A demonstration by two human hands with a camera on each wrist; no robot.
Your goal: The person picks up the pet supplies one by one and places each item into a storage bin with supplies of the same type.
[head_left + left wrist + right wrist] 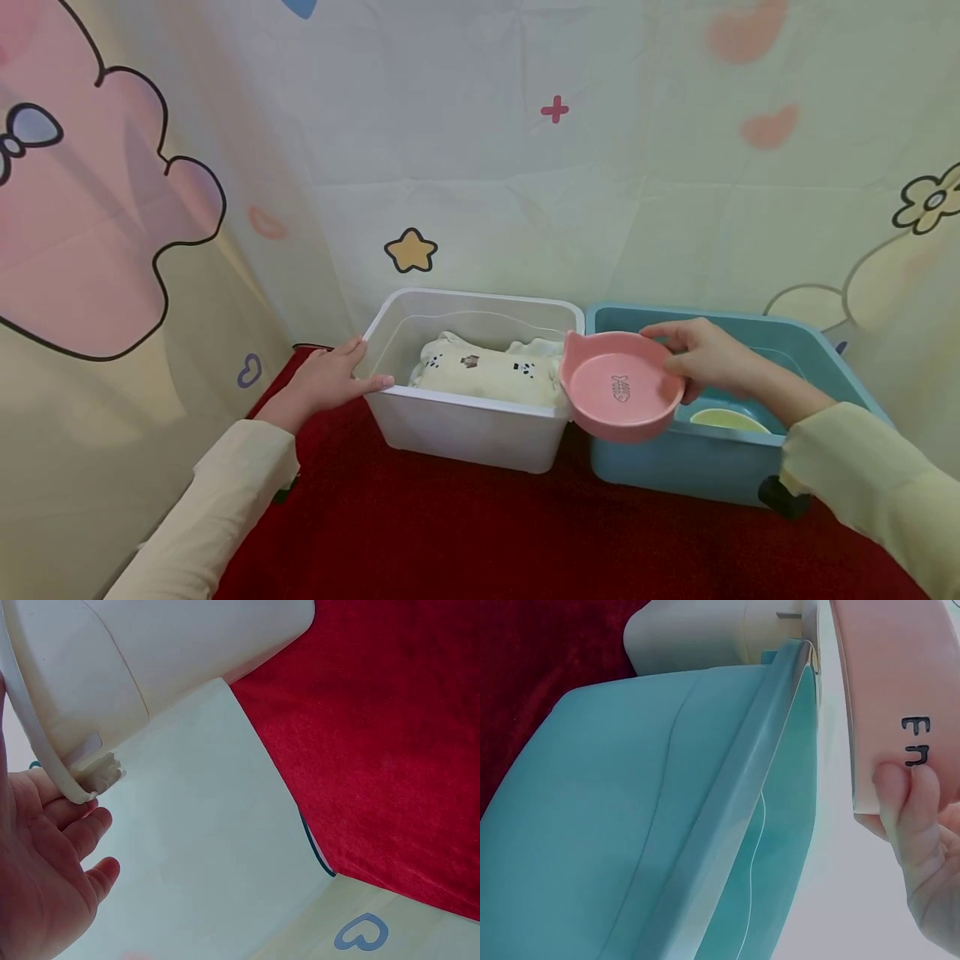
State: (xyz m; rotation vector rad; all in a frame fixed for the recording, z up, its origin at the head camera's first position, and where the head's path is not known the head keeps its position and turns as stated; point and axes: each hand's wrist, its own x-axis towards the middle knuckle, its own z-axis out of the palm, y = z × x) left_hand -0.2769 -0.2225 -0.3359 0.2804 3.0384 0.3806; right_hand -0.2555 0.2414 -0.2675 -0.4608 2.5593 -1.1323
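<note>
My right hand pinches a pink pet bowl by its right side. The bowl has a cat-ear tip and a fish-bone print inside, and it is tilted above the meeting edges of two bins. Dark letters show on the bowl's outer wall in the right wrist view. At the front left corner of the white bin, my left hand grips the rim, thumb over the front edge. Inside that bin lies a cream cushion with small animal prints.
A blue bin stands directly right of the white one. Part of a yellow-green dish shows inside it. Both bins rest on a red cloth, with a printed curtain behind. A small black object is by my right sleeve.
</note>
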